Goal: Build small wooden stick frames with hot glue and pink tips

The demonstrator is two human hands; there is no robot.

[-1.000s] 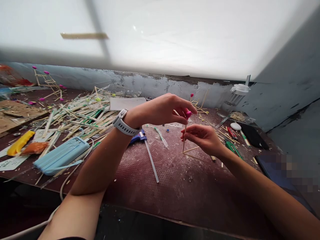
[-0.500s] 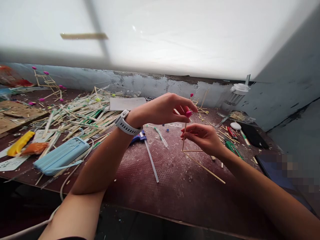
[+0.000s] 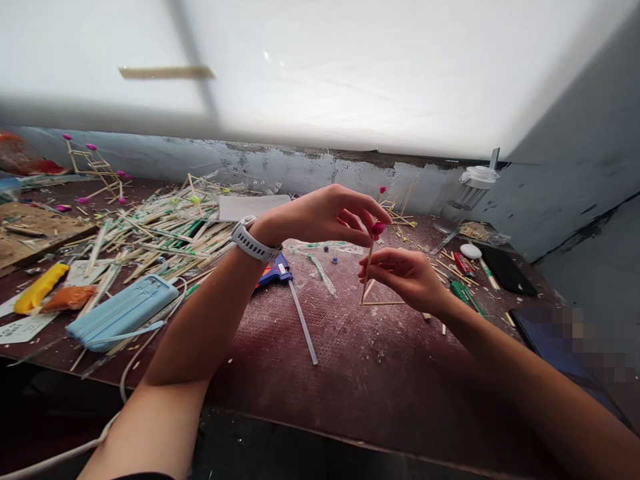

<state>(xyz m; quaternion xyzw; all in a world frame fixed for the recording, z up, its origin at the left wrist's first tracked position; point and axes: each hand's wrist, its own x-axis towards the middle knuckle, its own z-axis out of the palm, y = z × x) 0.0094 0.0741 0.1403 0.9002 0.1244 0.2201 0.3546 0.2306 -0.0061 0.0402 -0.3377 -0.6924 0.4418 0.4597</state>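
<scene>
Near the middle of the desk my right hand point(image 3: 400, 273) pinches an upright thin wooden stick point(image 3: 367, 270). At the stick's top is a pink clay ball point(image 3: 378, 228), held between the thumb and fingers of my left hand point(image 3: 340, 217), which arches over from the left with a watch on its wrist. The upright stick meets a horizontal stick point(image 3: 383, 304) at its lower end, and another slanted stick shows beside my right fingers. Part of this stick frame is hidden behind my right hand.
A glue gun point(image 3: 275, 270) with a long glue stick lies left of my hands. Further left are a light blue case point(image 3: 123, 310), a heap of wooden sticks point(image 3: 165, 233) and a yellow tool point(image 3: 41, 288). A lidded jar point(image 3: 470, 193) and black phone point(image 3: 507, 272) sit at right.
The stick frame has turned in my right hand; the long stick that pointed toward the front right no longer shows there. Both hands have shifted slightly left.
</scene>
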